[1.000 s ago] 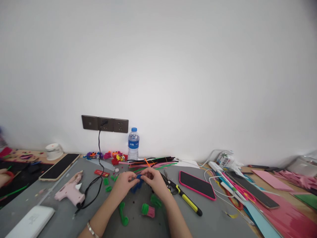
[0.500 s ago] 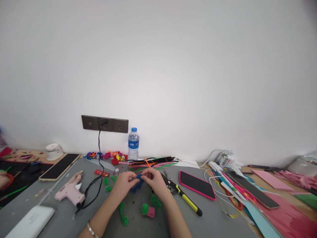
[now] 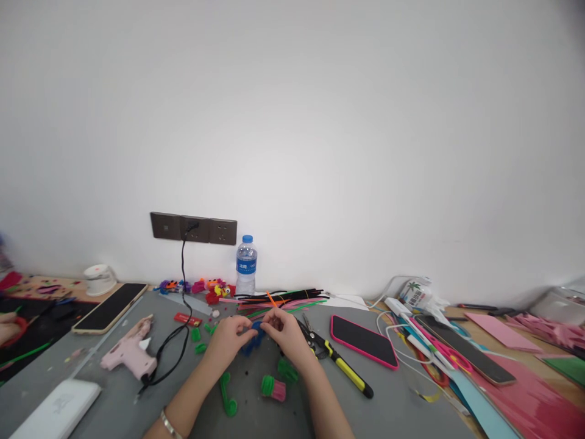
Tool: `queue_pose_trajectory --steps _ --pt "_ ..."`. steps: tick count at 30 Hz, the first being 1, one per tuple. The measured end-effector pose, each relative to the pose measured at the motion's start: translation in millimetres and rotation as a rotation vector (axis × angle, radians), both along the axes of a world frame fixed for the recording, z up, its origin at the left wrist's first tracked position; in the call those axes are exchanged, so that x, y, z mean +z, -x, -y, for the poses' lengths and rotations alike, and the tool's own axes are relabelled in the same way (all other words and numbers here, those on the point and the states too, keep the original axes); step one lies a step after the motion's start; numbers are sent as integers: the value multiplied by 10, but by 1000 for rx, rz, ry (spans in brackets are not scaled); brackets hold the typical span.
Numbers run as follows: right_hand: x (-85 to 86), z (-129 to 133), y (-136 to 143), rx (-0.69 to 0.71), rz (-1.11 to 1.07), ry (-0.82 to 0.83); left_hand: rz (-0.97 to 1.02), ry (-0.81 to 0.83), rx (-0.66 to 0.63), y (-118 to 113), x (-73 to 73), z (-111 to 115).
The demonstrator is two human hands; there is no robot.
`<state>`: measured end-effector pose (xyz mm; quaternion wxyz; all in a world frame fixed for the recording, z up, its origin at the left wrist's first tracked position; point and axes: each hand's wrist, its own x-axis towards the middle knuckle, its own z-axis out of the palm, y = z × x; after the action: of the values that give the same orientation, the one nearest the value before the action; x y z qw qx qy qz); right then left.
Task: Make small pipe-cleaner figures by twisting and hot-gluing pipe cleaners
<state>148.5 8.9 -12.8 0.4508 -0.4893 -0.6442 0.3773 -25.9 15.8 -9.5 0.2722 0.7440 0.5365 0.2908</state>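
Note:
Between my two hands is a small blue fuzzy piece [image 3: 251, 346], which looks like bent pipe cleaner. My left hand [image 3: 232, 336] pinches its left side with thumb and forefinger. From the other side, the fingertips of my right hand [image 3: 280, 328] close on it too; part of the piece is hidden behind the fingers. Closer to me lie a green curled pipe-cleaner piece [image 3: 227, 395] and a green-and-pink coiled piece [image 3: 273, 388]. Another green coil [image 3: 287, 369] rests by my right wrist. A bundle of pipe cleaners [image 3: 292, 299] lies just beyond my hands.
A pink glue gun [image 3: 130, 350] with a black cord lies left, near a white power bank [image 3: 59, 411]. Yellow-black pliers [image 3: 350, 372] and a pink-edged phone [image 3: 363, 341] lie right. A water bottle [image 3: 246, 268] stands by the wall. At far left, another person's hand [image 3: 8, 329] holds red-handled scissors.
Both of my hands stay in nearly the same place, still pinching the blue piece. The other person's hand at the far left has shifted slightly.

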Motion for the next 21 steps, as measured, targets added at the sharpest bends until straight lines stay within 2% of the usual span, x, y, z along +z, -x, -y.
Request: queue_pose_trajectory --steps 21 --pt "37 24 -18 -14 39 -37 16 -7 -14 4 -40 -7"
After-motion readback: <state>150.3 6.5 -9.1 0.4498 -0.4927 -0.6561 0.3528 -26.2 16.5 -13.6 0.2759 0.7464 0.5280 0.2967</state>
